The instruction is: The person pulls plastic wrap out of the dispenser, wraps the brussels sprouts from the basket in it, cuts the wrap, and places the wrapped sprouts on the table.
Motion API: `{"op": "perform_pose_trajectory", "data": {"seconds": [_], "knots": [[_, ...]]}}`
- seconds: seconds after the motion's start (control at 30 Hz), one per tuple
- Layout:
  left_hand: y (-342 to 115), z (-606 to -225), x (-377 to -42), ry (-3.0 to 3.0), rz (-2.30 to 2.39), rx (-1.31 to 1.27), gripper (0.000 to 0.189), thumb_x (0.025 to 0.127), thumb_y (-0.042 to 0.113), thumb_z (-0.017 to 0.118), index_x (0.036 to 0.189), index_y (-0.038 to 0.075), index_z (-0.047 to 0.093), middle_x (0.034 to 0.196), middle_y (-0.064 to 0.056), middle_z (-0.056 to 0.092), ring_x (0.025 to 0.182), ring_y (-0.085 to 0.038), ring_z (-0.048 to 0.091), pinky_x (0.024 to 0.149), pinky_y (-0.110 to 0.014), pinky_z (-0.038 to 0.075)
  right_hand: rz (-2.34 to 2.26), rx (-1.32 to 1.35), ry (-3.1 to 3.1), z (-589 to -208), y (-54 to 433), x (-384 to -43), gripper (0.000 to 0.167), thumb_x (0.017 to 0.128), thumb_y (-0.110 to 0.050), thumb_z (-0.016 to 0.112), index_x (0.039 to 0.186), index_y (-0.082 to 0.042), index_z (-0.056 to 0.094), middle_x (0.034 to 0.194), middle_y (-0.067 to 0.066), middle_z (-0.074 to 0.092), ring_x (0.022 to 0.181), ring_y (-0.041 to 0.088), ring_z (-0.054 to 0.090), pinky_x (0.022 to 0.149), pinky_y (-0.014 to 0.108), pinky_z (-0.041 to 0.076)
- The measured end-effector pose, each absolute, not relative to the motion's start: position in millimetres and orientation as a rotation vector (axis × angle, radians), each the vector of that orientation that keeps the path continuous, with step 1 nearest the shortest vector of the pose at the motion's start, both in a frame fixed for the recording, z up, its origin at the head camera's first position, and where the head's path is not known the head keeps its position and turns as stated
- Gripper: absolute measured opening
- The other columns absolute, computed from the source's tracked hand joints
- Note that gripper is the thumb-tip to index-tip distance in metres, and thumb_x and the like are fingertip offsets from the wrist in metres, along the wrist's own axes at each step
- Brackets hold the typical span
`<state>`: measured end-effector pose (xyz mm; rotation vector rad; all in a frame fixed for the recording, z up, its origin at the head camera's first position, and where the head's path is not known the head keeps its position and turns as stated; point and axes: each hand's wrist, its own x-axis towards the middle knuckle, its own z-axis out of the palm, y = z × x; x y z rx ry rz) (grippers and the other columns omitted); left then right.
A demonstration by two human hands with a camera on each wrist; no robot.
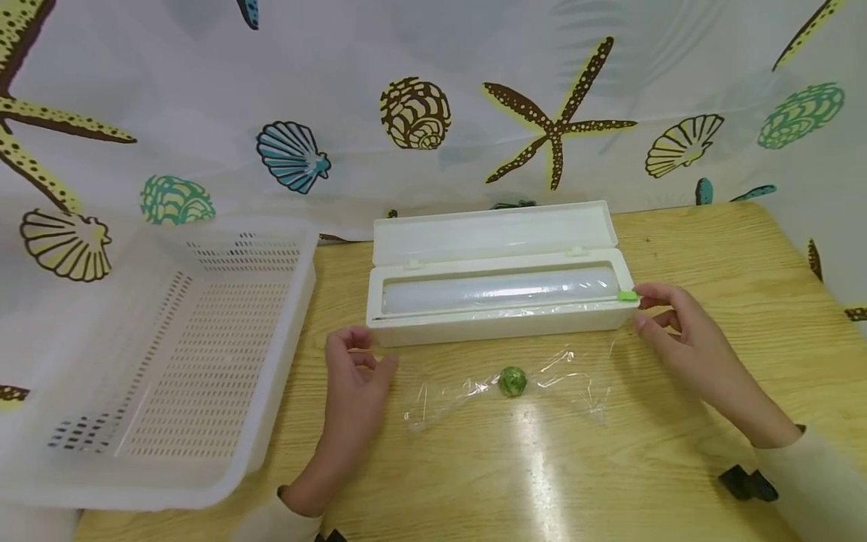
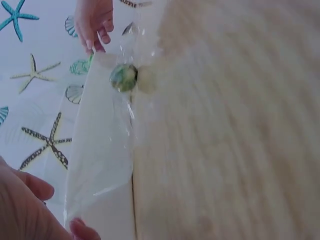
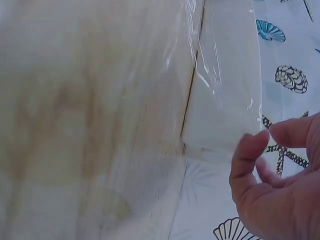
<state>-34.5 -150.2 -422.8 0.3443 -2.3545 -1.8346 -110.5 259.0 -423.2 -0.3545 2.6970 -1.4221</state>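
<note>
A long white cling film dispenser (image 1: 501,324) stands on the table with its lid raised and a roll of film inside. A clear sheet of cling film (image 1: 467,388) extends from its front, with a Brussels sprout (image 1: 512,382) at the sheet's middle. By the box's left front corner is my left hand (image 1: 355,384), fingers loosely bent and thumb apart from them. My right hand (image 1: 687,350) is at the right end, fingertips beside the green slider (image 1: 628,296); whether they touch it is unclear. In the right wrist view its fingers (image 3: 245,170) are bent, with no object visible between them.
A white perforated plastic basket (image 1: 271,391) sits to the left of the dispenser. Behind the wooden table (image 1: 731,248) hangs a white cloth (image 1: 474,45) printed with shells and starfish. Bare wood lies in front of the film.
</note>
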Motion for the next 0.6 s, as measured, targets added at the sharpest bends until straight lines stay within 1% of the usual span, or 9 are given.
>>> {"op": "perform_pose_trajectory", "data": {"seconds": [0.07, 0.13, 0.27, 0.3, 0.4, 0.47, 0.5, 0.53, 0.6], "knots": [[-146, -422, -29, -2.419, -1.83, 0.272, 0.03, 0.106, 0.003, 0.065, 0.128, 0.004, 0.044, 0.12, -0.012, 0.045, 0.091, -0.022, 0.047, 0.072, -0.027, 0.043, -1.436, -0.326, 2.734, -424, 257, -104, 0.049, 0.112, -0.015, 0.063, 0.155, 0.005, 0.047, 0.139, 0.022, 0.055, 0.097, 0.012, 0.057, 0.075, 0.015, 0.05], [-142, -420, -24, -2.491, -1.827, 0.191, 0.022, 0.107, 0.005, 0.065, 0.122, 0.004, 0.049, 0.11, -0.011, 0.051, 0.082, -0.021, 0.049, 0.065, -0.026, 0.043, -1.446, -0.28, 2.78, -424, 255, -97, 0.051, 0.111, -0.014, 0.065, 0.154, 0.006, 0.046, 0.138, 0.022, 0.055, 0.095, 0.012, 0.055, 0.076, 0.012, 0.048], [-133, -418, -16, -2.586, -1.902, 0.085, 0.015, 0.108, 0.008, 0.064, 0.122, 0.006, 0.059, 0.083, -0.007, 0.058, 0.063, -0.015, 0.045, 0.056, -0.024, 0.038, -1.519, -0.199, 2.835, -426, 248, -82, 0.047, 0.109, -0.011, 0.066, 0.15, 0.003, 0.05, 0.136, 0.017, 0.057, 0.094, 0.009, 0.057, 0.075, 0.011, 0.049], [-130, -417, -14, -2.598, -1.931, 0.067, 0.017, 0.108, 0.007, 0.063, 0.125, 0.006, 0.061, 0.085, -0.007, 0.061, 0.061, -0.015, 0.046, 0.054, -0.023, 0.038, -1.547, -0.193, 2.834, -427, 245, -79, 0.044, 0.109, -0.009, 0.067, 0.148, 0.002, 0.052, 0.135, 0.016, 0.058, 0.094, 0.008, 0.058, 0.074, 0.011, 0.05], [-121, -417, -8, -2.6, -2.033, 0.035, 0.025, 0.109, 0.007, 0.063, 0.134, 0.008, 0.063, 0.103, -0.01, 0.07, 0.06, -0.02, 0.055, 0.054, -0.024, 0.042, -1.67, -0.213, 2.735, -429, 233, -68, 0.035, 0.107, -0.004, 0.067, 0.141, 0.002, 0.06, 0.133, 0.012, 0.06, 0.09, 0.01, 0.063, 0.068, 0.017, 0.055], [-115, -418, -6, -2.587, -2.099, 0.006, 0.031, 0.109, 0.006, 0.064, 0.14, 0.008, 0.062, 0.128, -0.011, 0.069, 0.069, -0.026, 0.066, 0.059, -0.027, 0.053, -1.725, -0.241, 2.632, -430, 226, -62, 0.033, 0.107, -0.002, 0.067, 0.139, 0.0, 0.064, 0.131, 0.012, 0.062, 0.086, 0.012, 0.066, 0.062, 0.023, 0.057], [-112, -419, -5, -2.574, -2.139, -0.007, 0.034, 0.109, 0.006, 0.064, 0.142, 0.007, 0.061, 0.137, -0.012, 0.066, 0.075, -0.029, 0.07, 0.064, -0.029, 0.057, -1.745, -0.259, 2.578, -430, 223, -60, 0.032, 0.107, -0.002, 0.067, 0.139, 0.0, 0.065, 0.128, 0.014, 0.063, 0.085, 0.015, 0.068, 0.06, 0.025, 0.057], [-109, -420, -4, -2.565, -2.173, -0.021, 0.036, 0.109, 0.006, 0.063, 0.145, 0.007, 0.059, 0.136, -0.013, 0.067, 0.08, -0.03, 0.073, 0.07, -0.032, 0.061, -1.754, -0.275, 2.527, -430, 220, -57, 0.032, 0.107, -0.001, 0.066, 0.139, -0.001, 0.066, 0.125, 0.015, 0.065, 0.082, 0.017, 0.07, 0.058, 0.028, 0.058], [-104, -421, -3, -2.555, -2.231, -0.045, 0.041, 0.109, 0.006, 0.062, 0.15, 0.007, 0.056, 0.13, -0.015, 0.072, 0.091, -0.032, 0.076, 0.082, -0.038, 0.063, -1.748, -0.318, 2.447, -429, 214, -54, 0.034, 0.107, -0.001, 0.065, 0.141, -0.003, 0.068, 0.119, 0.017, 0.069, 0.078, 0.021, 0.072, 0.057, 0.03, 0.058]]}}
